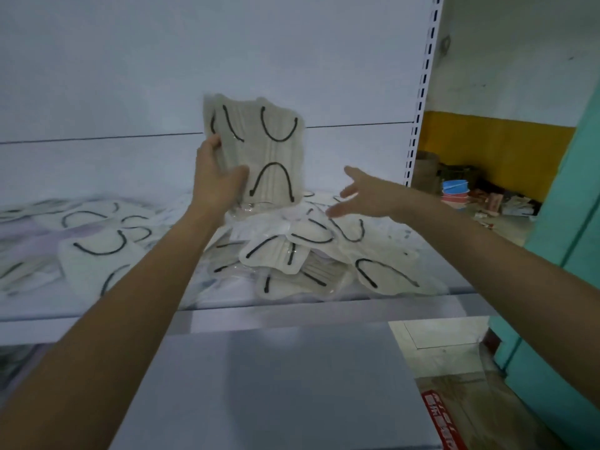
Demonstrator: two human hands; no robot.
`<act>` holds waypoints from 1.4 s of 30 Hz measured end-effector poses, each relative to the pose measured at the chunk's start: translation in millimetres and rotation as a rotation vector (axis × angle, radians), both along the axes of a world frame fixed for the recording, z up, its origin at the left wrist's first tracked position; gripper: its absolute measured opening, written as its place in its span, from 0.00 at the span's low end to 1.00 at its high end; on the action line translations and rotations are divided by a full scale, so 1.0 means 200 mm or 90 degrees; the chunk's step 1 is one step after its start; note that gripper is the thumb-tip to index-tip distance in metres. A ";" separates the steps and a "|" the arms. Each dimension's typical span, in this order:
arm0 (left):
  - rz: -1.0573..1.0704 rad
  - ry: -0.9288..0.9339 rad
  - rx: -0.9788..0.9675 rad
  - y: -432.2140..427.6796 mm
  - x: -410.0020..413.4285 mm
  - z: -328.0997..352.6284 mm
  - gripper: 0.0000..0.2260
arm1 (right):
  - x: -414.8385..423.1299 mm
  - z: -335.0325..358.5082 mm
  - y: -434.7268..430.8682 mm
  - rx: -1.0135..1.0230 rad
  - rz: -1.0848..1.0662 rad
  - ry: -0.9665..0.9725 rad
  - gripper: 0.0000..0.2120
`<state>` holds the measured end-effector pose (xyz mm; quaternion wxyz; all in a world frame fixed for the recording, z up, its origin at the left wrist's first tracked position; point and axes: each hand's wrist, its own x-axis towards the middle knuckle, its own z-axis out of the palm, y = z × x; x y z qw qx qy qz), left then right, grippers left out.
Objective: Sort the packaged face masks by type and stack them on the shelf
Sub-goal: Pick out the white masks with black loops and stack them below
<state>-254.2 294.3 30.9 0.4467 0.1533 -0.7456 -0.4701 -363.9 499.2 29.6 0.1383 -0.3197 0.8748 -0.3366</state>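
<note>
Masks left of the left hand are blurring. Its fingers are gripping a bundle; the right hand is hovering over the pile, fingers wide.

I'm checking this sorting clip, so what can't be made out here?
Head view: number of packs in the held bundle; they overlap, and the left hand covers one edge.
Head view: masks at far left; blurred.
Head view: lower packs of the pile; covered by upper ones.
</note>
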 end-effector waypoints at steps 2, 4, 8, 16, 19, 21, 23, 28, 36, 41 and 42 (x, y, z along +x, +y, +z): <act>0.032 -0.006 0.030 -0.06 0.06 -0.02 0.26 | -0.02 -0.08 0.04 0.133 0.045 -0.027 0.48; 0.058 -0.001 0.055 -0.08 0.11 -0.04 0.26 | -0.06 -0.13 0.01 0.127 0.045 -0.020 0.46; 0.099 0.021 0.077 -0.05 0.20 -0.05 0.26 | -0.16 -0.20 -0.09 0.053 0.031 0.057 0.40; 0.160 0.030 0.068 0.00 0.41 -0.11 0.26 | 0.09 -0.13 0.03 -0.072 0.160 0.294 0.28; 0.152 0.037 0.074 0.02 0.45 -0.13 0.26 | 0.37 -0.20 0.18 -0.036 0.307 0.246 0.31; 0.140 0.032 0.076 0.03 0.48 -0.15 0.26 | 0.47 -0.28 0.24 -0.001 0.338 0.318 0.33; 0.120 0.031 0.084 0.05 0.51 -0.17 0.26 | 0.53 -0.38 0.27 -0.004 0.329 0.399 0.32; 0.031 0.047 0.035 0.14 0.69 -0.24 0.31 | 0.67 -0.53 0.27 -0.056 0.244 0.539 0.28; 0.035 0.003 0.040 0.17 1.07 -0.60 0.21 | 0.84 -0.52 0.20 -0.161 -0.041 0.429 0.28; 0.021 -0.054 0.157 0.26 1.17 -0.74 0.21 | 0.85 -0.51 0.12 -0.029 -0.198 0.356 0.30; 0.019 -0.053 0.162 0.27 1.18 -0.76 0.21 | 0.87 -0.50 0.11 -0.029 -0.207 0.350 0.30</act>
